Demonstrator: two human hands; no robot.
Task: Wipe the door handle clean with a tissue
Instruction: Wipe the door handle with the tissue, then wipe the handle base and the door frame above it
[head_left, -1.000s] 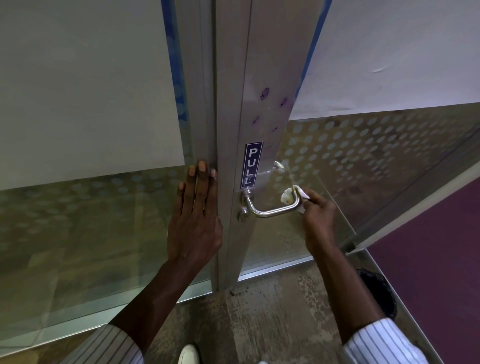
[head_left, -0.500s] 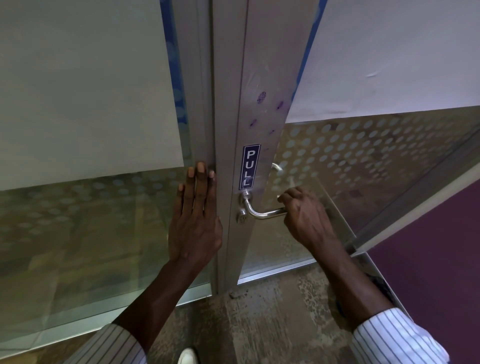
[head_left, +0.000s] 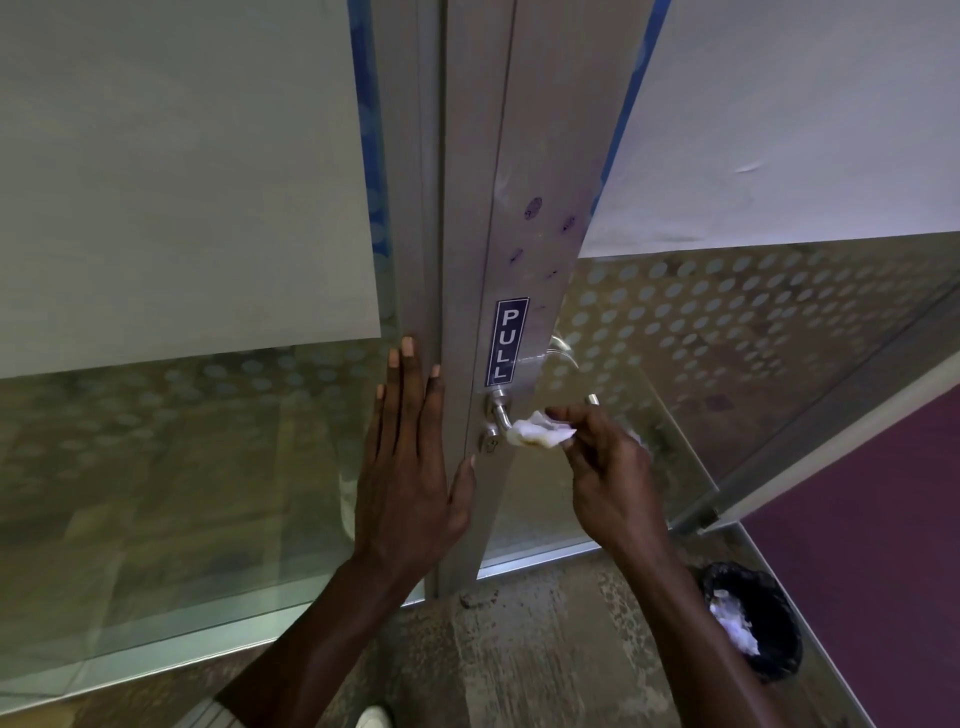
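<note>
Tissue pinched against the door handle, near its bend by the door frame.

The right hand (head_left: 608, 467) pinches a crumpled white tissue (head_left: 540, 435) in its fingertips, wadded over the curved steel door handle (head_left: 501, 418) just ahead of them; the left hand (head_left: 410, 467) lies flat, fingers spread, on the brushed-metal frame (head_left: 519, 156). The tissue looks soft, light and easily torn (a stain shows underneath), so a pinch at its bunched edge probably suits; the handle looks smooth, rigid and slick.
</note>
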